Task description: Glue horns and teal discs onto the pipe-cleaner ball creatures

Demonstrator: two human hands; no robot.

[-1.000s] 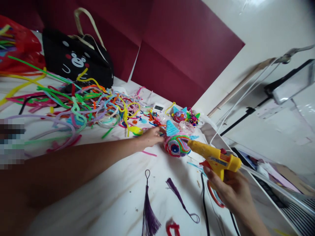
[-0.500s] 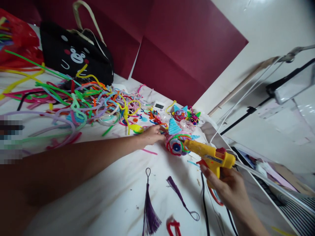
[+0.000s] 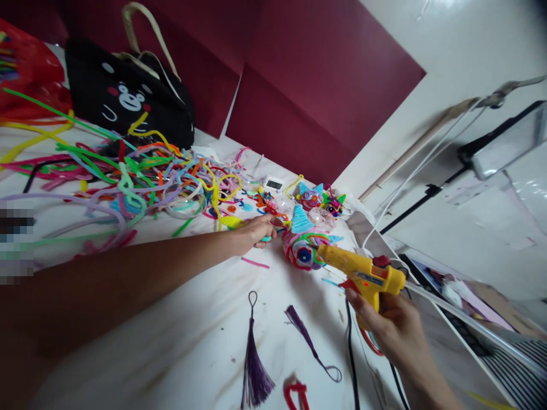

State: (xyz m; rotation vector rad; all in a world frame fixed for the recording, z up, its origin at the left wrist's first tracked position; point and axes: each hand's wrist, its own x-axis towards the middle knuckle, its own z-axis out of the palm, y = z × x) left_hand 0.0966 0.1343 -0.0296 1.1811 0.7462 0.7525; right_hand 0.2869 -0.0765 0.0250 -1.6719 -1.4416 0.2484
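Note:
My right hand (image 3: 391, 330) grips a yellow glue gun (image 3: 363, 272) by its handle, a finger on the red trigger. The nozzle points at a round pipe-cleaner ball (image 3: 303, 250) with a blue cone on top, lying on the white table (image 3: 179, 336). My left hand (image 3: 255, 230) reaches across the table just left of the ball, fingers curled round a small teal piece I cannot make out.
A tangle of coloured pipe cleaners (image 3: 128, 176) covers the far left. A black bear bag (image 3: 128, 102) and a red bag (image 3: 29, 74) stand behind. Two small figures (image 3: 322, 199) and a timer (image 3: 273, 184) sit beyond the ball. Purple tassels (image 3: 254, 370) and a black cord (image 3: 352, 353) lie near.
The glue gun has moved left, its nozzle closer to the ball. My left hand has drawn slightly back from the ball and now curls on a small teal piece.

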